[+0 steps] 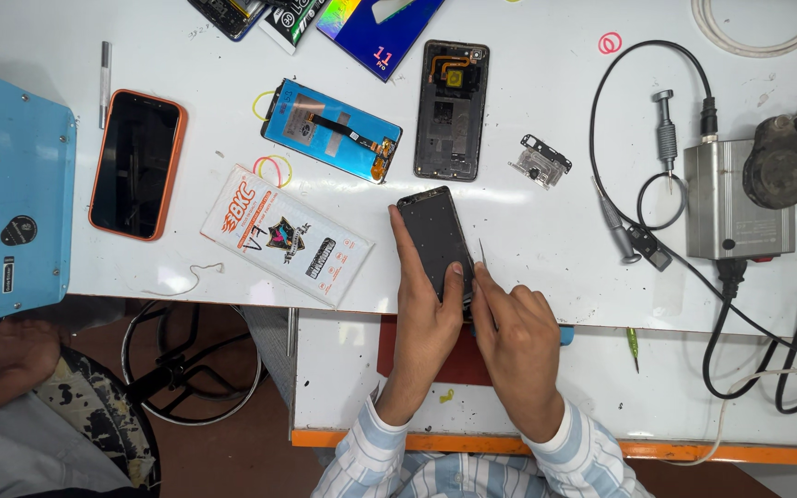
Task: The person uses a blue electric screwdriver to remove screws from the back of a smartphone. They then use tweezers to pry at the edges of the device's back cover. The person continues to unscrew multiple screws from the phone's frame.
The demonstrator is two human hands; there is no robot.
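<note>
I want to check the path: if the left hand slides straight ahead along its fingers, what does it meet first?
After the dark phone under the left hand, probably the open phone back housing; bare table lies between.

Head view, steeply down onto workbench (528,231)

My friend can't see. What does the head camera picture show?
Two hands work on a dark phone at a white table's edge: the left hand steadies it, the right hand presses a thin tool against its side. Phone parts lie around.

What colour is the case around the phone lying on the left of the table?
Orange: the phone case frames a dark screen, seen in the head view, the only one.
</note>
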